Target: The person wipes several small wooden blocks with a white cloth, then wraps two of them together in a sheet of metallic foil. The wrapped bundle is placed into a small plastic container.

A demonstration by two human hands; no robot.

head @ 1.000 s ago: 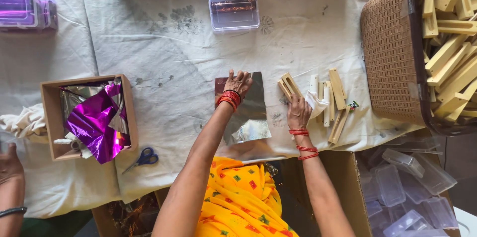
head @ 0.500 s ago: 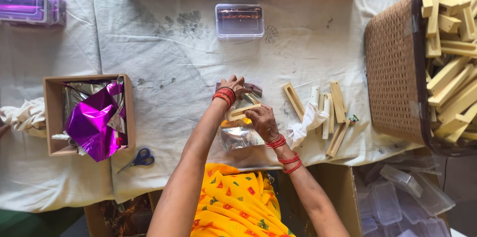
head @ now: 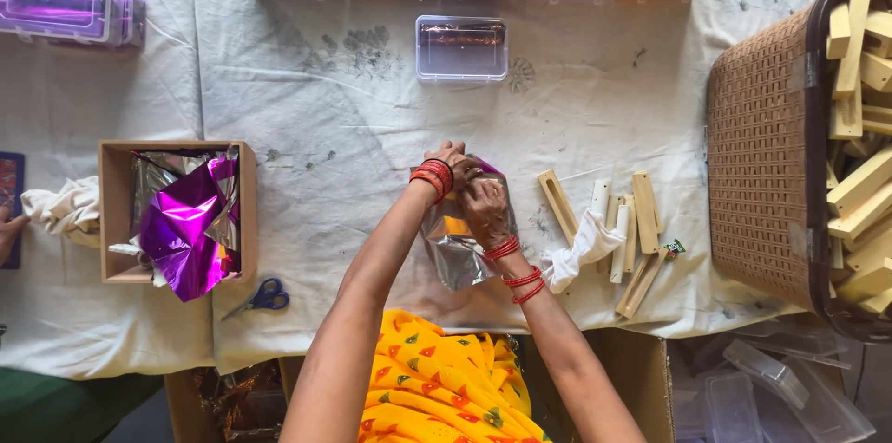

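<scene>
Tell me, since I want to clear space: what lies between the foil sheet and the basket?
In the head view, wooden blocks and a white cloth lie on the tablecloth between the foil sheet and the basket.

Open cloth lies at twelve o'clock up to the clear box [head: 462, 47]; wooden blocks [head: 621, 225] crowd three o'clock, scissors [head: 261, 297] eight.

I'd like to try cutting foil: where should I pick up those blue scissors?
Take the scissors by the blue loop handles, at their right end, coming from above. They lie flat on the cloth, blades pointing left, with bare cloth around the handles.
</scene>
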